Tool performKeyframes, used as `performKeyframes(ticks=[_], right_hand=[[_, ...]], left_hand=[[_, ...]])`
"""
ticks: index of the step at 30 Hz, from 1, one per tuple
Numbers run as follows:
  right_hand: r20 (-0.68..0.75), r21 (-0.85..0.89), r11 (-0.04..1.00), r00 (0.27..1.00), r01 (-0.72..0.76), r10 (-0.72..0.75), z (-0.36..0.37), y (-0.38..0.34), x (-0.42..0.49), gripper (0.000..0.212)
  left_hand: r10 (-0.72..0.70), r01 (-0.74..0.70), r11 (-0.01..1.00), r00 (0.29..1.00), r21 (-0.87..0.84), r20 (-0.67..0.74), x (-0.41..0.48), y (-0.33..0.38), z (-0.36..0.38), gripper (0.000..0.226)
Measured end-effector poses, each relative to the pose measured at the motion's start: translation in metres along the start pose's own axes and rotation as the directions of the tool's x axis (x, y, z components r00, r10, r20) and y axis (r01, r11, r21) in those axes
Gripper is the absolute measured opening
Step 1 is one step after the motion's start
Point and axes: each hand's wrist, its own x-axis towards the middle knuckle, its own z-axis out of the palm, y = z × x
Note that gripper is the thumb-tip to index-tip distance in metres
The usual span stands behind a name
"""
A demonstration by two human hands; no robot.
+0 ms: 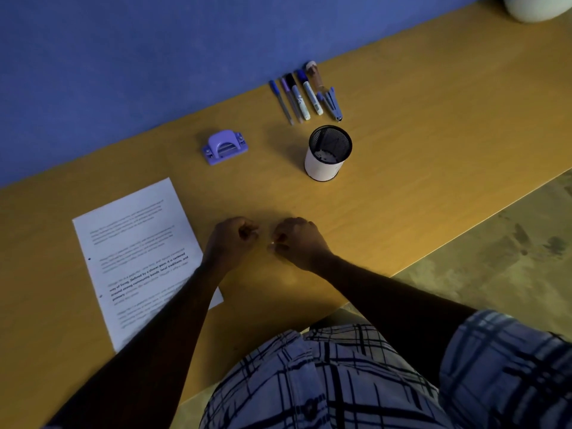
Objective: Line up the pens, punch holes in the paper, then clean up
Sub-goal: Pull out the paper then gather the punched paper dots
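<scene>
Both hands low over surface (402, 168) near front edge, close together, not touching. Left hand (232, 239): fingers curled toward thumb; cannot tell whether it holds anything. Right hand (298, 243): fingers curled, small pale speck at fingertips, grip unclear. Paper (136, 252) lies flat left of hands, two holes along its left edge, left forearm across near corner. Hole punch (225, 147) beyond paper. Pens (297, 97) in row by wall; mesh cup (328, 153) upright near them.
</scene>
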Motion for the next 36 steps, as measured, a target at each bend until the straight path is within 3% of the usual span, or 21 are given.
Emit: performKeyframes(ticks=[6, 14, 18, 24, 30, 36], right_hand=[[-0.051, -0.058, 0.997, 0.997, -0.054, 0.051, 0.009, -0.006, -0.001, 0.017], [0.014, -0.207, 0.978, 0.999, -0.037, 0.041, 0.009, -0.015, 0.001, 0.028], [0.026, -0.259, 0.961, 0.994, -0.094, 0.105, 0.005, -0.004, -0.001, 0.022], [0.029, 0.162, 0.953, 0.967, -0.255, 0.254, -0.023, 0.021, -0.004, 0.015], [-0.207, 0.459, 0.886, 0.963, -0.062, 0.174, -0.068, 0.019, -0.002, 0.029], [-0.438, 0.488, 0.872, 0.874, 0.035, 0.21, -0.121, 0.029, 0.015, 0.022]], left_hand=[[-0.02, 0.02, 1.0, 1.0, 0.005, -0.003, -0.002, -0.002, -0.001, 0.022], [-0.008, 0.008, 1.0, 1.0, 0.012, 0.024, -0.01, 0.0, -0.007, 0.026], [-0.008, 0.008, 1.0, 1.0, 0.011, 0.012, -0.013, 0.0, -0.009, 0.023], [-0.025, 0.025, 0.999, 1.0, 0.024, 0.013, -0.012, 0.004, -0.008, 0.02], [-0.023, 0.022, 0.999, 0.999, 0.026, 0.041, -0.004, 0.02, -0.002, 0.018], [0.028, -0.029, 0.999, 0.999, 0.023, 0.043, 0.017, 0.047, -0.002, 0.017]])
